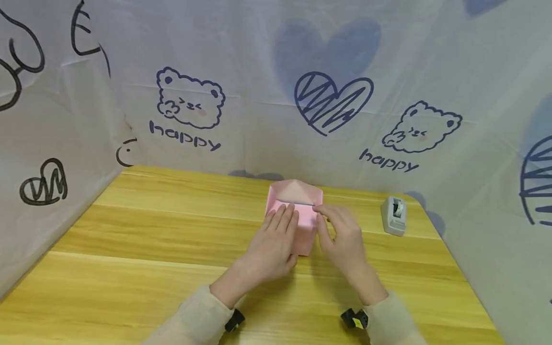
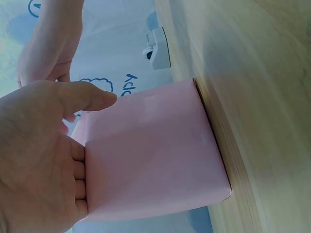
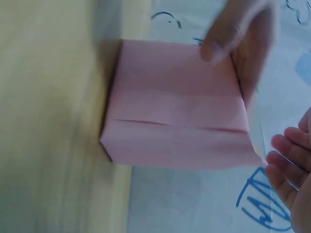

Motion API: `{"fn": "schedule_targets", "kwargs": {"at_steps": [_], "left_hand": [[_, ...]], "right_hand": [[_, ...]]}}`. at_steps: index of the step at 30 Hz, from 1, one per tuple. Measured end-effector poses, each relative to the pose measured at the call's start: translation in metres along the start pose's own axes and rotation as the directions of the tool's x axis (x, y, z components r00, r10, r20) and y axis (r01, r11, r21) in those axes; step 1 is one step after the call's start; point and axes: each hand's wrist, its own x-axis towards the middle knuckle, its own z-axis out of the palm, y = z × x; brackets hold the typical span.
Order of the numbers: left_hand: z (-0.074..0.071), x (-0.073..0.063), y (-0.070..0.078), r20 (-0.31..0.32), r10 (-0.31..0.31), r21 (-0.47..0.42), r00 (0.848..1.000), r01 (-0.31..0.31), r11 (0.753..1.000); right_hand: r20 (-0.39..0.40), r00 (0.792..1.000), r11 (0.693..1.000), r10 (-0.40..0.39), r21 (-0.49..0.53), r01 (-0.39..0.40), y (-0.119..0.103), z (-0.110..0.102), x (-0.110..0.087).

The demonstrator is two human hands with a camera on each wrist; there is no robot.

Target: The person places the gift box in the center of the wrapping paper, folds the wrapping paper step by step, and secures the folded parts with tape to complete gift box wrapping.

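A box wrapped in pink paper stands on the wooden table, its far-end paper flap raised and folded to a point, with a dark gap along the near fold. My left hand rests flat on the top, fingers straight and together. In the left wrist view its thumb lies along the side edge of the pink box. At the box's right edge is my right hand, fingertips right at the loose paper corner and thumb held apart. The right wrist view shows its fingers loosely bent beside that edge.
A white tape dispenser stands at the right back of the wooden table. Behind the table hangs a white cloth printed with hearts and bears; it also covers the left and right sides.
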Motion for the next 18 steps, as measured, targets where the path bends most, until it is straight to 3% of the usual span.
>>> {"fn": "schedule_targets", "kwargs": {"at_steps": [4,11,16,18], "left_hand": [[-0.002,-0.002,-0.001,-0.016,0.006,0.006,1.0,-0.006,1.0],[-0.001,0.0,-0.003,-0.016,0.016,-0.011,1.0,-0.016,1.0],[-0.003,0.0,-0.006,-0.019,0.022,-0.082,1.0,-0.023,0.996],[-0.006,0.001,-0.008,-0.063,0.035,-0.109,0.997,-0.041,0.993]], "right_hand": [[0.064,0.991,0.99,-0.114,-0.078,0.119,-0.008,0.005,-0.008],[0.245,0.965,0.968,-0.091,-0.208,0.144,-0.016,0.01,-0.018],[0.27,0.958,0.957,-0.102,-0.237,0.168,-0.019,0.011,-0.021],[0.262,0.959,0.957,-0.105,-0.237,0.169,-0.019,0.012,-0.022]]}}
